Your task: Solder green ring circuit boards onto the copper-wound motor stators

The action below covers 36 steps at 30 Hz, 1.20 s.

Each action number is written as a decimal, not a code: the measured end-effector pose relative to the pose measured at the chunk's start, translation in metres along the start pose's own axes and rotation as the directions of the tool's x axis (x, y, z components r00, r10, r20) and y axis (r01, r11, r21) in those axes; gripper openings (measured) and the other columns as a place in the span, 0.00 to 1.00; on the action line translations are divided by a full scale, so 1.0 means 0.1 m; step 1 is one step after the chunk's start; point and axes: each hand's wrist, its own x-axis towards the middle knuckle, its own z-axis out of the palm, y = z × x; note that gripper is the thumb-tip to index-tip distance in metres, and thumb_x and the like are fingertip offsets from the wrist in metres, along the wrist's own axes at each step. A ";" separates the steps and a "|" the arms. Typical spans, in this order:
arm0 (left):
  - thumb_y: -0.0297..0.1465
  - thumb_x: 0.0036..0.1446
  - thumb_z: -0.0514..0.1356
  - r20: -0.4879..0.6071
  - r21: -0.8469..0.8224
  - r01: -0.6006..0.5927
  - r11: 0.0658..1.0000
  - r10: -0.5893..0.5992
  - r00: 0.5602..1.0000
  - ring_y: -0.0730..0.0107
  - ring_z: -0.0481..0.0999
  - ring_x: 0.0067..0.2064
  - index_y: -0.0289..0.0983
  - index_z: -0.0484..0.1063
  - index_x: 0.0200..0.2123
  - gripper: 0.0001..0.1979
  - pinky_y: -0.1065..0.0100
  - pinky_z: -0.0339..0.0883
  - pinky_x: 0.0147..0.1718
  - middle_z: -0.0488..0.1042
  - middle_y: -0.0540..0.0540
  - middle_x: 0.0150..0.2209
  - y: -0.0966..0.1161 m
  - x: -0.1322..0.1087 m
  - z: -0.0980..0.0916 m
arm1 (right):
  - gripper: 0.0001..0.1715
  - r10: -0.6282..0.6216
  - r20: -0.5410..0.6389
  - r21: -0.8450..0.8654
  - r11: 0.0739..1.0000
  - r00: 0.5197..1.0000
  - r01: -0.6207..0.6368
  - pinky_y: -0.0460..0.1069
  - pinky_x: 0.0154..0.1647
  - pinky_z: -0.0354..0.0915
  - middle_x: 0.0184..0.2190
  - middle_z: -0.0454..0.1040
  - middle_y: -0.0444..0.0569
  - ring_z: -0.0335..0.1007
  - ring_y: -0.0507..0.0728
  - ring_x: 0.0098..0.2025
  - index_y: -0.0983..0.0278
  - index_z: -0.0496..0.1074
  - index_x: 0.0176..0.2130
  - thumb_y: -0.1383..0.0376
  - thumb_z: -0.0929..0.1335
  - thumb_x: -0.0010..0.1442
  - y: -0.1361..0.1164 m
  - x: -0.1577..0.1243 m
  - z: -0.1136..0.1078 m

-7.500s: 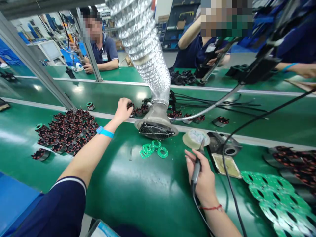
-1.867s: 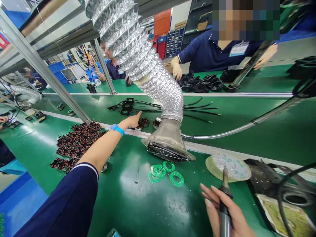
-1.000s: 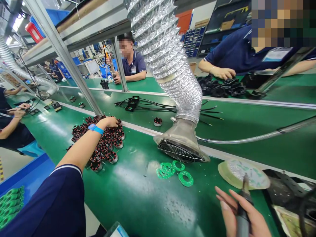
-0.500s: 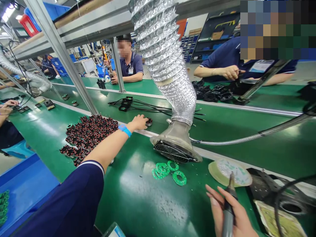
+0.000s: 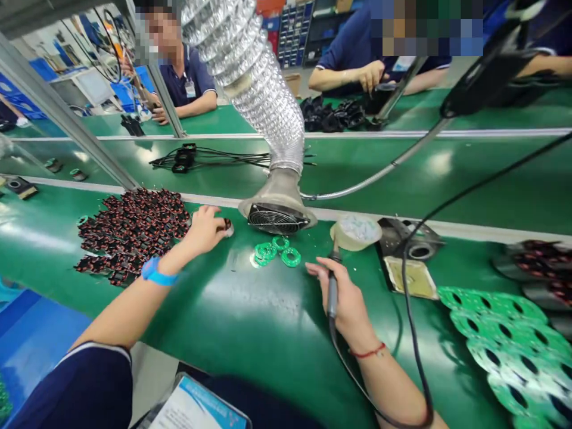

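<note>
Here's the left hand (image 5: 204,230) pinching what looks like a wound core (image 5: 228,227) near the green rings (image 5: 267,255), while the right hand (image 5: 347,299) grips a soldering iron (image 5: 332,293)!

One soldering iron (image 5: 332,295), one fan (image 5: 279,220) (four-plus green rings (image 5: 292,265))

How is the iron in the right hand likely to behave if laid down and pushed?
The iron would likely stay stiff, as it looks straight and solid. Being slim and rounded, it might roll on the smooth bench. The cord would probably flex and drag on it, since it curves loosely from its rear end.
</note>
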 end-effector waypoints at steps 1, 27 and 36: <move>0.35 0.61 0.59 0.034 -0.037 -0.049 0.998 0.050 0.998 0.46 0.62 0.60 0.38 0.79 0.40 0.10 0.47 0.61 0.56 0.66 0.38 0.58 0.05 -0.18 0.06 | 0.15 -0.028 0.021 -0.050 0.998 0.999 0.029 0.56 0.46 0.76 0.43 0.81 0.52 0.80 0.59 0.44 0.59 0.65 0.50 0.57 0.60 0.67 0.01 0.01 0.03; 0.28 0.51 0.68 0.030 -0.669 -0.227 0.708 0.331 0.943 0.56 0.70 0.57 0.38 0.64 0.53 0.26 0.55 0.63 0.57 0.71 0.41 0.54 0.49 -0.61 0.47 | 0.26 -0.071 0.083 -0.296 0.950 0.994 0.093 0.60 0.46 0.69 0.37 0.76 0.51 0.71 0.63 0.41 0.62 0.63 0.55 0.65 0.67 0.57 -0.33 -0.09 0.49; 0.27 0.51 0.64 0.058 -0.733 -0.168 0.659 0.307 0.950 0.60 0.72 0.53 0.38 0.63 0.52 0.24 0.59 0.66 0.55 0.71 0.44 0.52 0.32 -0.71 0.40 | 0.28 -0.059 0.150 -0.294 0.950 0.987 0.102 0.65 0.54 0.65 0.53 0.73 0.58 0.68 0.67 0.55 0.63 0.60 0.57 0.68 0.66 0.58 -0.33 -0.23 0.46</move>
